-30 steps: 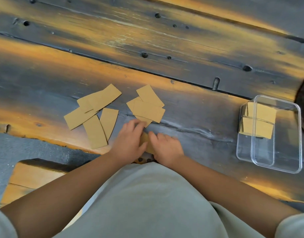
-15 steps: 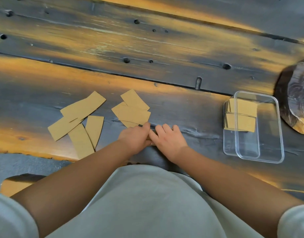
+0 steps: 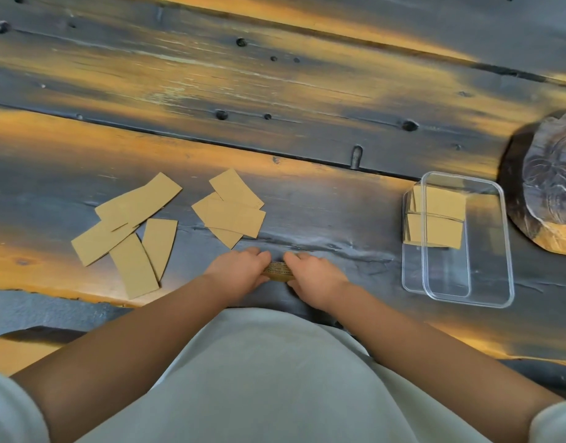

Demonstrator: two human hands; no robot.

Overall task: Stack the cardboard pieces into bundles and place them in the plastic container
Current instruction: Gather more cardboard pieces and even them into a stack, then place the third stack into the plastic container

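Bundle: I hold a small bundle (image 3: 277, 271) of cardboard pieces on edge on the bench (image 3: 323, 203), close to my body, well apart from the plastic container (image 3: 502, 251).
Left hand: my left hand (image 3: 240, 270) has its fingers curled round the bundle's left end.
Right hand: my right hand (image 3: 313, 276) grips the right end the same way.
Slip risk: if I loosen one side while lifting, I judge the pieces fan out and the bundle falls apart.
Container risk: two bundles (image 3: 435, 219) already fill its far end; a skewed drop could tip them or catch the rim.
Leftovers: loose pieces (image 3: 131, 228) and another pile (image 3: 230, 209) lie left; my forearm could sweep them off.
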